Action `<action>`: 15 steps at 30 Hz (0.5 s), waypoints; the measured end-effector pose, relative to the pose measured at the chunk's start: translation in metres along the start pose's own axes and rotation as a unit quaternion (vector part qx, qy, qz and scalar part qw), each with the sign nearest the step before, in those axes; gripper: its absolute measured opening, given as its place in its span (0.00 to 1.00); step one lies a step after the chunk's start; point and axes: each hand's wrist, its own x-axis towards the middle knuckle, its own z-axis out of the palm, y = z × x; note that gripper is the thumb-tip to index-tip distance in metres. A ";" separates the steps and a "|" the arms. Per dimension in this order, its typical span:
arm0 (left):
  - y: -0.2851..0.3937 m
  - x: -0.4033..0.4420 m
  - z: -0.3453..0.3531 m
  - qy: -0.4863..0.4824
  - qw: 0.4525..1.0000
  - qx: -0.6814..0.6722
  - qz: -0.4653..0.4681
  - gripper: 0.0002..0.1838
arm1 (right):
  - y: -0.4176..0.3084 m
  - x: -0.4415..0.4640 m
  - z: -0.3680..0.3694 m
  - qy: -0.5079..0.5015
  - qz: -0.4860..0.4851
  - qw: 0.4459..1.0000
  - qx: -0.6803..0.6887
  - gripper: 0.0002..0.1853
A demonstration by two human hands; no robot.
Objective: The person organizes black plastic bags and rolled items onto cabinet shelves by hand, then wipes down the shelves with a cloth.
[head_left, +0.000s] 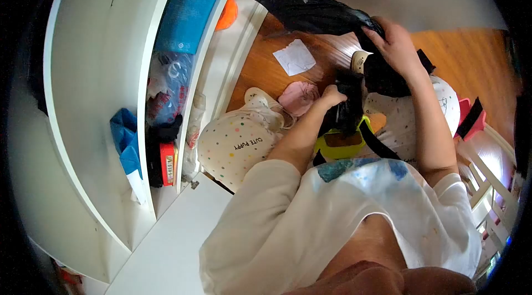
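White shelf unit (100, 73): stands at 9 o'clock, holds a blue case (185, 15) at 11.
Wooden floor (471, 57): spreads from 12 round to 3 o'clock.
Spotted cloth (235, 154): bulges at 8 o'clock, near centre, lettered "CUTE PUPPY".
Black bag (310, 12): stretches lengthwise at 1 o'clock, bunched near the right hand (396, 45); seems to be thin plastic.
Right-hand fingers: pinch narrowly on the black bag, at 2 o'clock, farther out.
Black bundle (346, 109): sits at 3 o'clock, above a yellow-green piece (341, 151).
Left hand (334, 95): closes on the black bundle at 2 o'clock, fingers partly hidden.
Black pieces in hand: both gripped, neither released; look midway through handling.
Pink piece (299, 98): lies at 2 o'clock, unheld.
White paper (293, 58): lies flat on the floor at 1 o'clock, unheld.
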 end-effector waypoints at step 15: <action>0.078 -0.155 -0.194 0.062 0.736 -0.618 0.269 0.19 | 0.012 0.007 0.002 0.104 -0.115 0.979 0.130 0.29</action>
